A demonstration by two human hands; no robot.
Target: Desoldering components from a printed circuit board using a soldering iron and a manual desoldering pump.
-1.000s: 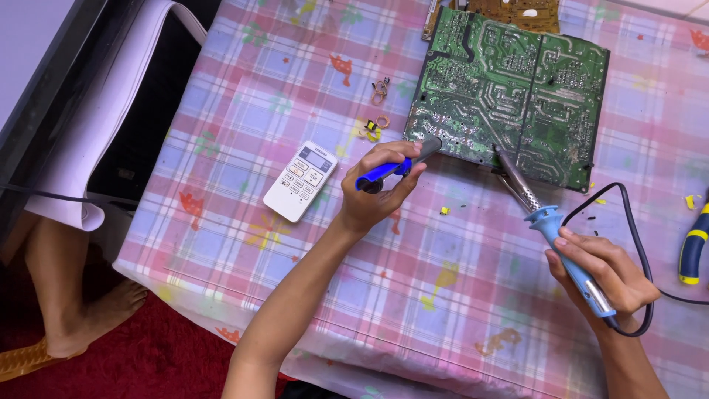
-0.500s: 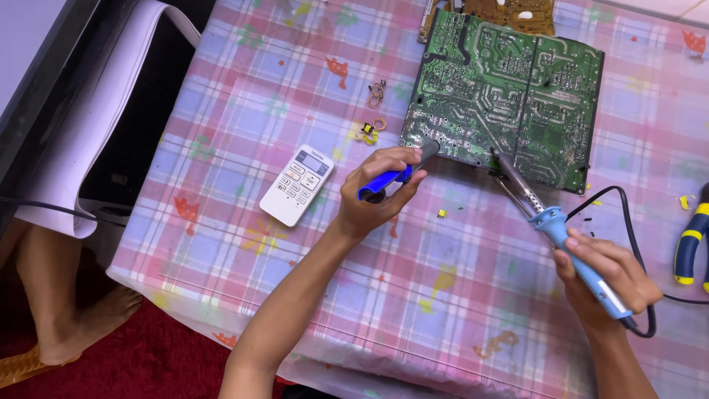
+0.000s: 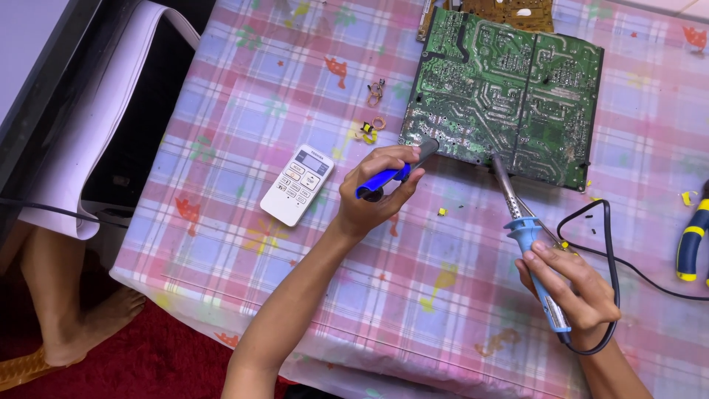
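Circuit board (image 3: 509, 92), green, lies on the checked table (image 3: 244, 96), and everything sits around it. Your left hand (image 3: 373, 193) is closed around a blue pump tool (image 3: 391, 174) whose grey tip touches the board's near left corner. Your right hand (image 3: 576, 284) grips a blue-handled soldering iron (image 3: 528, 229), its metal tip meeting the board's near edge. A white remote (image 3: 297, 185) lies left of the board, well apart
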